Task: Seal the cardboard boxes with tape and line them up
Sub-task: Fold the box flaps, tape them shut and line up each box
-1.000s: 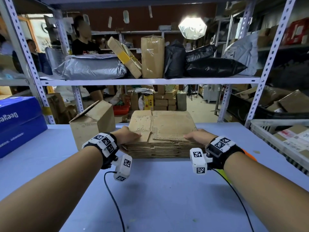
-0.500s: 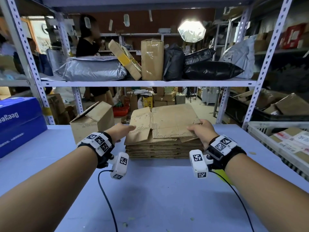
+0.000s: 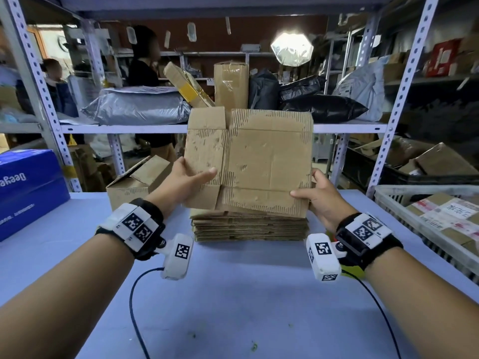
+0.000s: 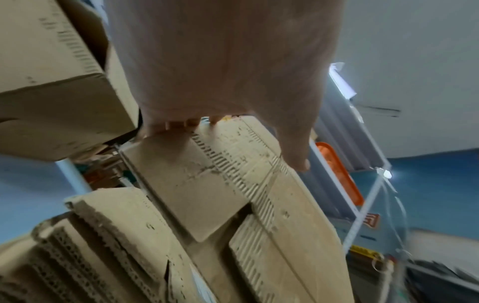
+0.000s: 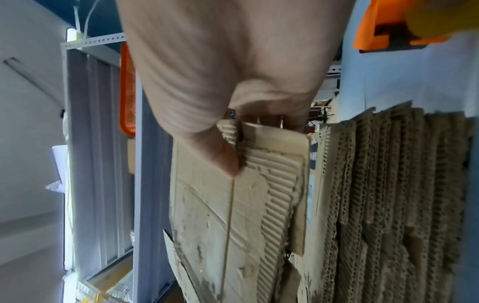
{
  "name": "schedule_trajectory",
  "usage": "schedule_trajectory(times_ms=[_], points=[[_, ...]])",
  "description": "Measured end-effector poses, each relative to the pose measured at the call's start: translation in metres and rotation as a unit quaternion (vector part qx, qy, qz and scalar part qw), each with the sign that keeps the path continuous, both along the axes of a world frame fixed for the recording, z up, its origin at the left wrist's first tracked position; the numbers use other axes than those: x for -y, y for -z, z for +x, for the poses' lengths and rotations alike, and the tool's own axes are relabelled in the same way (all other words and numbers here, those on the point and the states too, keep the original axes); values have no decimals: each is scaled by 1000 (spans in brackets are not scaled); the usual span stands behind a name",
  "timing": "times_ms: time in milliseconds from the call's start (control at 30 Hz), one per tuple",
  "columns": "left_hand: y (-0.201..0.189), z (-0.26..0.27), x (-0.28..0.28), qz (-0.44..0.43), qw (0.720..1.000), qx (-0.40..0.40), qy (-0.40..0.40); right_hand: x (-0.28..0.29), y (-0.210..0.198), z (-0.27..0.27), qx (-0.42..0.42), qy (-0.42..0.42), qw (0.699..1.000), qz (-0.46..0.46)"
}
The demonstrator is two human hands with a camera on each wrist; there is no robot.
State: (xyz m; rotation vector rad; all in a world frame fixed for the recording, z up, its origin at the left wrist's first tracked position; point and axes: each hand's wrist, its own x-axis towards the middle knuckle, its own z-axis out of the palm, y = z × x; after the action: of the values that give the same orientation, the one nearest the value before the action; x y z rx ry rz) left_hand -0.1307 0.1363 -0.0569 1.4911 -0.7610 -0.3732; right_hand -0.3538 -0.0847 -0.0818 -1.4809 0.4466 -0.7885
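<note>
moved: flat carton [image 3: 248,161] now tipped up near upright off the stack [image 3: 250,228]; half a second back it lay almost flat on it, both hands lower.
left hand [image 3: 185,183]: grips carton's left edge low down, thumb across the front face, fingers behind.
right hand [image 3: 320,196]: pinches lower right corner, thumb in front, fingers wrapped behind.
where: carton held between the hands over the stack, bottom edge close to or touching the top sheet, can't tell which.
handling: light, stiff across the panels, floppy at the creases; worn, peeled facing, edges may tear. Best held at opposite side edges near the folds to pop it open.
containers: open brown box [image 3: 134,185] left of stack, flap up, inside not visible; white crate [image 3: 404,189] at right holds labelled parcels [image 3: 451,216].
tape: orange-yellow thing [image 5: 404,22] behind right wrist, probably the dispenser, blurred.
</note>
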Motion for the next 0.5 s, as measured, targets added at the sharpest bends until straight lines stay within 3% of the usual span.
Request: schedule_trajectory(times_ms=[133,267,500], points=[[1,-13,-12,-21,997,69,40,-15,-7,-12,22,-52,997,-46],[2,-24,-18,-27,993,79,81,-32,-11,-16,9,-129,987,-98],[8,-33,-40,-51,978,75,190,-32,-9,-18,45,-111,991,-59]])
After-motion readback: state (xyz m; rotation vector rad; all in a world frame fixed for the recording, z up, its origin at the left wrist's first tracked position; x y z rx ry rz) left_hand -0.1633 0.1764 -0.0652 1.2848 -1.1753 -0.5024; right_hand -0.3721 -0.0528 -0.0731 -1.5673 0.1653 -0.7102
